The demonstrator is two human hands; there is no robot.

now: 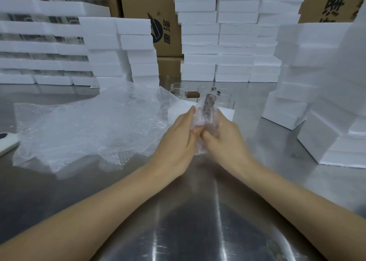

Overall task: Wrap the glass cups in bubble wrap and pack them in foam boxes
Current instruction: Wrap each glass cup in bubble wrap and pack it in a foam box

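My left hand [178,140] and my right hand [225,140] both grip a glass cup wrapped in bubble wrap [206,112], held above the steel table; its brown wooden handle shows through the wrap, pointing away from me. A pile of loose bubble wrap sheets [89,126] lies to the left. Behind my hands stand bare glass cups [179,91] with a brown handle, and another clear cup [224,96] to their right. A flat white foam piece [227,113] lies under and behind the wrapped cup.
Stacks of white foam boxes rise at the back left [118,48], back centre [227,38] and right [326,86]. Cardboard cartons [150,7] stand behind them. A white device [6,142] lies at the left table edge. The steel table [188,221] reflects light near me.
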